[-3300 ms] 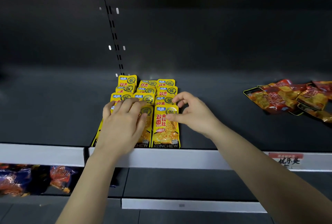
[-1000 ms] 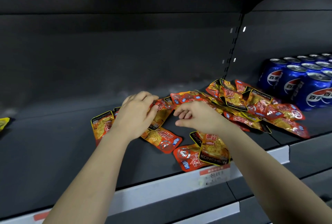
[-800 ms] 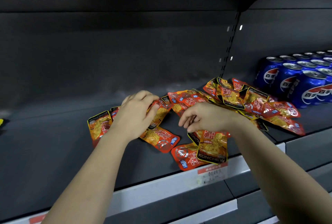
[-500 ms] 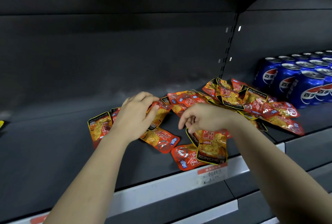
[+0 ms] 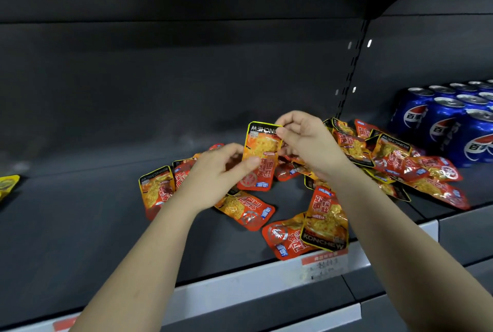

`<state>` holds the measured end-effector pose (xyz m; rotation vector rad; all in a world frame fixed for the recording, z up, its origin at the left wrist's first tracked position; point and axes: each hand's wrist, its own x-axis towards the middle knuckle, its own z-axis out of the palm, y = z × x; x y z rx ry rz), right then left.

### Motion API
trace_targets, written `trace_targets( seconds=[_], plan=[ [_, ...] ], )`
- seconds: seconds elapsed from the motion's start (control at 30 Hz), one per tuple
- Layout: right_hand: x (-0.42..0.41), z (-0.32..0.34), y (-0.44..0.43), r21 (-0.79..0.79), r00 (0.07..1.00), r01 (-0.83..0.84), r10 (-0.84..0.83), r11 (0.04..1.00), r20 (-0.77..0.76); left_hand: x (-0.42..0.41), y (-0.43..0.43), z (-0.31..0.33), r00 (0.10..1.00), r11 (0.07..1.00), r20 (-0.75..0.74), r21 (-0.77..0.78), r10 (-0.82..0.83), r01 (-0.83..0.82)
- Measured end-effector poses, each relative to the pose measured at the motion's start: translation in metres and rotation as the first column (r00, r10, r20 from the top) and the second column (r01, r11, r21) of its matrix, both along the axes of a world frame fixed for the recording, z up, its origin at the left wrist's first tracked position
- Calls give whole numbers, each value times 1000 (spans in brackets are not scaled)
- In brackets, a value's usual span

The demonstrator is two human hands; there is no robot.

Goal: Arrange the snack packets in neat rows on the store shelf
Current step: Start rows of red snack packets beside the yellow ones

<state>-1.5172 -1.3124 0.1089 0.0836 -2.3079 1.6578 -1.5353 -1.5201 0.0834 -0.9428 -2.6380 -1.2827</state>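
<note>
- The lifted packet (image 5: 262,157) hangs just above the shelf (image 5: 80,225), upright, its brand strip at the top and reading upside down; only the hands touch it
- The right hand (image 5: 306,142) pinches its top edge between thumb and fingers; the left hand (image 5: 216,174) curls on its lower left side, thumb across the face
- The step in hand looks like turning this packet the right way round before laying it down; a half turn in its own plane, passed from pinch to pinch, should do it
- Grip the sealed borders, not the filled middle; the foil looks slick and may slip from a light pinch
- The loose packets (image 5: 394,163) lie jumbled and overlapping below the hands and off to the right, near the cans (image 5: 448,129); one front packet (image 5: 326,217) rests at the shelf lip above the price label (image 5: 324,262)
- The stretch of shelf left of the jumble seems the place to start a row; set the first one square to the lip so the rest can butt against it; stay clear of the yellow packet (image 5: 6,185) at the far left
</note>
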Motion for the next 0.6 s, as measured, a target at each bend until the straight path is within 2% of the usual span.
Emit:
trace_targets(
  seconds=[0.1,0.2,0.33,0.43,0.5,0.6],
  plan=[
    [0,-1,-5,-191,1000,-4,8,982,17,-3,0,-2,997,996,77,93,-5,-2],
    [-3,-5,-4,-255,999,10,-2,967,32,-8,-4,-2,995,975,84,212,43,-60],
    [1,-5,-1,-186,991,-90,106,978,81,-12,-7,2,985,871,159,472,66,-135],
    [4,-5,-6,-31,961,-229,231,973,154,-12,-7,6,968,753,236,621,88,-220],
    [5,-6,-12,34,943,-276,264,961,202,-12,-6,9,956,680,275,683,100,-267],
    [6,-6,-23,14,944,-260,251,965,214,-10,-6,10,951,614,294,734,99,-291]
  ],
)
